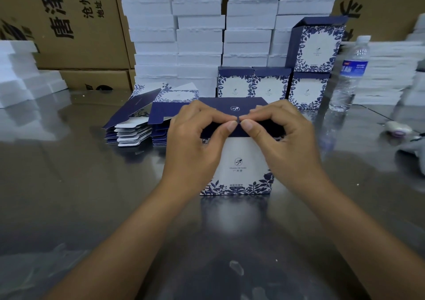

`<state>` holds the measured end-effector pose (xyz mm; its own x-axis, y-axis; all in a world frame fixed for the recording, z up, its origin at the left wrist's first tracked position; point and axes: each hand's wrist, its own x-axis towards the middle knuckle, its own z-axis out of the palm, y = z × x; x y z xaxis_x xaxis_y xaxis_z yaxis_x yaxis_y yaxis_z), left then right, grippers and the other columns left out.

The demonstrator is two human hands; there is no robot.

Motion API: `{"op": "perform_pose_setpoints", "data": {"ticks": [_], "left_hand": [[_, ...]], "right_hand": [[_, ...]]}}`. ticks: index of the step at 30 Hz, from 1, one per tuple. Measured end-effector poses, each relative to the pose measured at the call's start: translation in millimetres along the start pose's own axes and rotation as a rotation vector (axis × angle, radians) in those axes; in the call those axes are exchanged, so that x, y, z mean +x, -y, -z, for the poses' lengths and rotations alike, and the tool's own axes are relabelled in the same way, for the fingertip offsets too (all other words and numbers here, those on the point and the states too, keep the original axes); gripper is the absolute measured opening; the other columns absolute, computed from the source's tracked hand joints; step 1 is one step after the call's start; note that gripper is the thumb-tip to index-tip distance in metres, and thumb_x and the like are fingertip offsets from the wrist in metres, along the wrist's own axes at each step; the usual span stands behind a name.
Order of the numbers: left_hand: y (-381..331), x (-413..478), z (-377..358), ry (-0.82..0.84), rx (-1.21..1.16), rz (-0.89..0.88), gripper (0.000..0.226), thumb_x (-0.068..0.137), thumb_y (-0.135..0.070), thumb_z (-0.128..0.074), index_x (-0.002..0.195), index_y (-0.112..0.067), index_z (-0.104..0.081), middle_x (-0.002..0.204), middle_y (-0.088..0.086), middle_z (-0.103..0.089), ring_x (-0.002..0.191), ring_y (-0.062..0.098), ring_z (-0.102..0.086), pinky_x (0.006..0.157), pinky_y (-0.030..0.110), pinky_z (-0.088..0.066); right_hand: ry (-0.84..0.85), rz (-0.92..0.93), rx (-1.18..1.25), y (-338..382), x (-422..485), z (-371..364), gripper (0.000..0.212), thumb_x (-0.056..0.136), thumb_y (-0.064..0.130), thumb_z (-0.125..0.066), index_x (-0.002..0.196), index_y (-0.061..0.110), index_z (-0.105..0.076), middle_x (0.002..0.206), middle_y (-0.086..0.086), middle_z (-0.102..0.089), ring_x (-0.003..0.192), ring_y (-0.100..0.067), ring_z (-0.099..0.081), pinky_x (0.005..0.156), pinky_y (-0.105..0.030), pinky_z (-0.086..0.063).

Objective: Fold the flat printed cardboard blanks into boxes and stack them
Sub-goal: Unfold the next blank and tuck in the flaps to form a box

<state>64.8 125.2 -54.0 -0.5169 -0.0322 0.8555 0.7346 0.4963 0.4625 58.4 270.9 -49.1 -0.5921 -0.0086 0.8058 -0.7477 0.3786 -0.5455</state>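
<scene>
Fingertips [231,126] of the left hand [195,143] and right hand [285,138] pinch the dark blue top flap of the box [239,164] standing mid-table [69,184]. Behind it lie flat blanks [138,120], 4 folded boxes [271,83], white foam stacks [200,23] and a water bottle [349,76]. Blue leaves edge the box's white front.

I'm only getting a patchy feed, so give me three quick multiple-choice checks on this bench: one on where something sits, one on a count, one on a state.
1. The water bottle stands:
A. right of the finished boxes
B. left of the flat blanks
C. on the white stacks

2. Finished boxes at the back:
A. two
B. four
C. seven

3. The box in hand:
A. lying flat
B. upright, top unclosed
C. stacked

Answers: A, at the group's right edge; B, three in a row, one on top; B, left hand and right hand pinch its top flaps.
</scene>
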Motion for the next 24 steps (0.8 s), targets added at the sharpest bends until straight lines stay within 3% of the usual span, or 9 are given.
{"op": "perform_pose_setpoints", "data": {"ticks": [4,11,17,24], "left_hand": [[4,1,3,0.005,-0.032,-0.009,0.009,0.084,-0.012,-0.065,0.086,-0.007,-0.071,0.087,0.000,-0.066,0.090,0.017,-0.062,0.083,0.025,-0.047],[9,3,8,-0.005,-0.022,0.011,0.009,0.083,-0.016,-0.066,0.080,-0.008,-0.068,0.085,-0.012,-0.062,0.090,0.016,-0.060,0.081,0.023,-0.045],[11,3,10,0.004,-0.038,0.021,0.007,0.084,-0.017,-0.065,0.084,-0.011,-0.069,0.088,-0.016,-0.063,0.094,0.013,-0.062,0.085,0.028,-0.048],[19,3,13,-0.031,-0.021,0.065,0.005,0.087,-0.017,-0.065,0.084,-0.013,-0.068,0.090,-0.006,-0.065,0.098,0.017,-0.057,0.086,0.041,-0.048]], "right_hand": [[-0.014,-0.055,0.050,-5,1,9,0.017,0.077,0.017,-0.075,0.079,0.032,-0.066,0.088,0.013,-0.066,0.092,0.000,-0.063,0.084,-0.019,-0.046],[-0.006,-0.035,0.071,-7,3,8,0.020,0.078,0.014,-0.074,0.076,0.032,-0.065,0.084,0.015,-0.066,0.092,-0.002,-0.063,0.086,-0.021,-0.047],[0.016,-0.044,0.015,-11,0,16,0.017,0.081,0.019,-0.069,0.090,0.033,-0.066,0.100,0.012,-0.065,0.104,-0.006,-0.061,0.097,-0.032,-0.046],[0.025,-0.022,-0.014,-16,3,16,0.018,0.087,0.016,-0.064,0.087,0.034,-0.064,0.096,0.021,-0.062,0.104,-0.002,-0.059,0.094,-0.037,-0.047]]}}
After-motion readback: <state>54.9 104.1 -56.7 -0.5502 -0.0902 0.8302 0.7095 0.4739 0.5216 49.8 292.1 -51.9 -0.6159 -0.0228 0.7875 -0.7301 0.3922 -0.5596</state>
